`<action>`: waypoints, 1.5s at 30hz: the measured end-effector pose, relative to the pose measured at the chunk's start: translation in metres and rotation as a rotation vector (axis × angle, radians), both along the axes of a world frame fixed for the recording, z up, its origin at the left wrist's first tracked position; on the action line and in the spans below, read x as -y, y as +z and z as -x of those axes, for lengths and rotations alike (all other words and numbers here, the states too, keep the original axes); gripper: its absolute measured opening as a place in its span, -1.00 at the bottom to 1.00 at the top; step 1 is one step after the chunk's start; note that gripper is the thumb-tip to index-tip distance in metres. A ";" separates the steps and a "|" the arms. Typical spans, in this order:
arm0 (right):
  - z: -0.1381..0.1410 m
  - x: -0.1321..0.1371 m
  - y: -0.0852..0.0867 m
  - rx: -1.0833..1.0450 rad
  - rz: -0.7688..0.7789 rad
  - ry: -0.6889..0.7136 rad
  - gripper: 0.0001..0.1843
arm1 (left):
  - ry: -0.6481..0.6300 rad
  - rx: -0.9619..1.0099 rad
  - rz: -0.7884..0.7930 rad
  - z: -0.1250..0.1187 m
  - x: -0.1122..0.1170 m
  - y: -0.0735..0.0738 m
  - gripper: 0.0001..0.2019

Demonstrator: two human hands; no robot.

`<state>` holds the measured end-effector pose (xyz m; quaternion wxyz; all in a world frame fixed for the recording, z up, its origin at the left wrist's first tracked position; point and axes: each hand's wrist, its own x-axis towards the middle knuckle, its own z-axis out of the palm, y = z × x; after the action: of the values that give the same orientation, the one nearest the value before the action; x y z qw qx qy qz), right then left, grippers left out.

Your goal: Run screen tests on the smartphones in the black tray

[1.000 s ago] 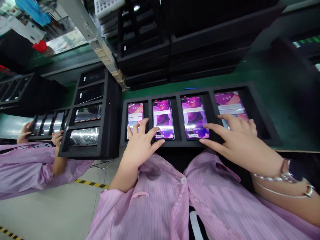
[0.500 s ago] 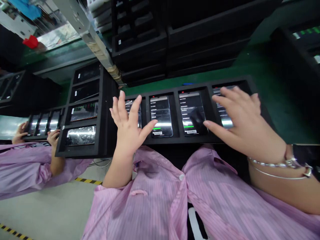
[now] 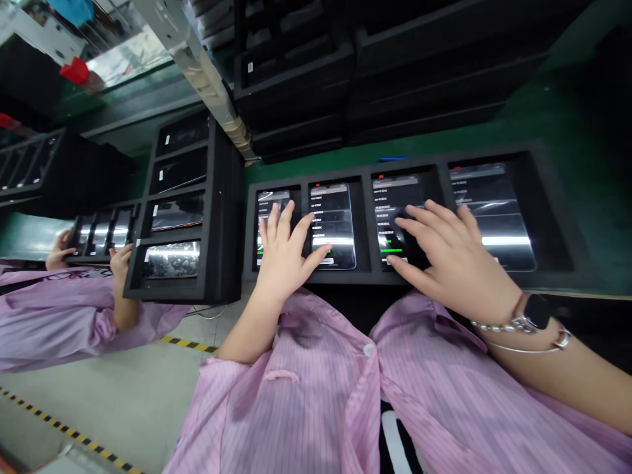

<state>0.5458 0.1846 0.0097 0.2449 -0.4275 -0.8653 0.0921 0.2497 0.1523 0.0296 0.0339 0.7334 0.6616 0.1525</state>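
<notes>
A black foam tray [image 3: 365, 227] in front of me holds several smartphones lying face up, their dark screens lit with lines of text. My left hand [image 3: 284, 253] has its fingers spread over the leftmost phone [image 3: 266, 201], its thumb reaching toward the second phone [image 3: 333, 224]. My right hand [image 3: 451, 263] is spread over the third phone [image 3: 390, 204], and its thumb is near that screen's lower edge. Whether the fingertips touch the glass I cannot tell. To the right, the fourth phone [image 3: 503, 224] shows text and a bright reflection. Neither hand grips anything.
Left of my tray stands a stack of black trays [image 3: 212, 217] with phones in its top slots. More dark trays [image 3: 296, 92] are stacked behind. A metal post [image 3: 197, 72] rises at the back left. A co-worker's hands [image 3: 120, 259] rest on another tray at far left.
My right hand has moved left, from the fourth phone to the third, uncovering the fourth. My left hand has lowered over the leftmost phone. The whole view has shifted slightly.
</notes>
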 end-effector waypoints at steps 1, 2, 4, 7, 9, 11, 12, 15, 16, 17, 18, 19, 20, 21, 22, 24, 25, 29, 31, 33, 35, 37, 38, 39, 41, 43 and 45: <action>0.000 0.000 0.000 0.004 0.000 -0.003 -0.38 | -0.002 -0.010 0.007 -0.001 0.000 0.000 -0.34; 0.001 0.000 0.000 0.009 0.000 -0.006 -0.36 | -0.001 -0.019 0.016 -0.002 0.000 0.000 -0.33; 0.004 0.000 -0.001 0.027 -0.008 -0.017 -0.31 | 0.000 -0.036 0.034 -0.004 -0.002 -0.001 -0.34; 0.008 -0.001 0.000 0.069 -0.015 -0.020 -0.29 | -0.004 -0.051 0.056 -0.007 -0.005 0.000 -0.38; 0.007 -0.003 0.001 0.082 -0.016 -0.020 -0.29 | -0.004 -0.028 0.028 -0.004 -0.005 0.003 -0.37; -0.001 -0.004 0.003 0.080 -0.020 -0.037 -0.28 | 0.017 0.021 -0.059 0.007 -0.002 0.008 -0.30; -0.008 -0.004 0.005 0.081 -0.021 -0.059 -0.26 | 0.039 0.047 -0.107 0.016 0.000 0.010 -0.26; -0.034 -0.001 0.012 0.121 -0.012 -0.168 -0.24 | 0.144 0.103 -0.145 0.047 0.008 0.015 -0.20; -0.042 0.000 0.014 0.141 -0.005 -0.222 -0.22 | 0.180 0.115 -0.114 0.056 0.011 0.015 -0.18; -0.048 0.001 0.015 0.159 0.004 -0.281 -0.19 | 0.209 0.129 -0.070 0.063 0.015 0.014 -0.15; -0.054 0.002 0.016 0.171 0.019 -0.340 -0.14 | 0.230 0.151 -0.015 0.068 0.018 0.013 -0.13; -0.058 0.003 0.015 0.177 0.037 -0.391 -0.08 | 0.248 0.185 0.042 0.072 0.021 0.011 -0.12; -0.060 0.004 0.013 0.179 0.052 -0.431 -0.03 | 0.268 0.228 0.098 0.073 0.024 0.009 -0.12; -0.062 0.004 0.011 0.181 0.061 -0.455 0.02 | 0.291 0.270 0.146 0.073 0.025 0.008 -0.13; -0.063 0.005 0.007 0.180 0.053 -0.464 0.04 | 0.316 0.305 0.183 0.072 0.027 0.007 -0.13; -0.064 0.005 0.000 0.184 0.015 -0.454 0.07 | 0.352 0.329 0.226 0.069 0.028 0.007 -0.13; -0.065 0.005 -0.004 0.184 -0.010 -0.448 0.08 | 0.355 0.320 0.232 0.067 0.028 0.008 -0.12; -0.066 0.002 -0.012 0.162 -0.093 -0.454 0.24 | 0.321 0.276 0.224 0.064 0.024 0.013 -0.10; -0.064 0.001 -0.011 0.158 -0.082 -0.457 0.25 | 0.329 0.242 0.226 0.063 0.022 0.016 -0.13; -0.060 -0.001 -0.008 0.154 -0.036 -0.450 0.23 | 0.377 0.185 0.276 0.062 0.020 0.019 -0.25; -0.058 -0.001 -0.005 0.135 -0.017 -0.437 0.21 | 0.418 0.142 0.330 0.061 0.020 0.019 -0.34; -0.057 0.002 -0.003 0.088 -0.065 -0.430 0.22 | 0.403 0.128 0.257 0.061 0.022 0.018 -0.28; -0.057 0.004 -0.002 0.059 -0.092 -0.421 0.21 | 0.372 0.121 0.164 0.060 0.024 0.016 -0.21; -0.056 0.006 -0.001 0.029 -0.110 -0.401 0.17 | 0.329 0.109 0.058 0.057 0.027 0.015 -0.15; -0.052 0.012 0.002 -0.010 -0.099 -0.325 0.05 | 0.212 0.081 -0.118 0.048 0.031 0.014 -0.11; -0.046 0.018 0.004 -0.016 -0.053 -0.221 -0.06 | 0.061 0.062 -0.178 0.033 0.033 0.015 -0.18; -0.041 0.021 0.005 0.013 -0.024 -0.139 -0.08 | -0.072 0.036 -0.169 0.016 0.033 0.017 -0.27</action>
<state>0.5871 0.1640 0.0148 0.2501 -0.4840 -0.8363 0.0617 0.2340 0.1196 0.0469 -0.0107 0.7541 0.6188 0.2196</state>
